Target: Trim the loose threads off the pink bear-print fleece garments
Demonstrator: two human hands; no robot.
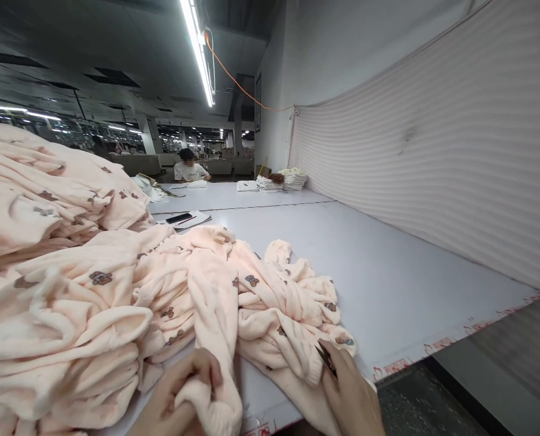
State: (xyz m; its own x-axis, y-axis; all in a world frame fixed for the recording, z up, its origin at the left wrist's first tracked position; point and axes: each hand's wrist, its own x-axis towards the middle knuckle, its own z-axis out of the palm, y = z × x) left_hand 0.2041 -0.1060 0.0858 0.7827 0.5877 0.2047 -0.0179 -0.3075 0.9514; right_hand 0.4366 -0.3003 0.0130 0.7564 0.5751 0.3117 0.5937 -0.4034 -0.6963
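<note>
A loose peach fleece garment printed with small brown bears lies crumpled on the white table in front of me. My left hand is closed round a long fold of it at the bottom edge of the view. My right hand lies on the garment's right end near the table's front edge, fingers together, with a small dark tool between them; what it is I cannot make out.
A tall heap of the same peach garments fills the left. A phone and papers lie further back. A striped fabric wall borders the right. A seated person and stacked white goods are far off.
</note>
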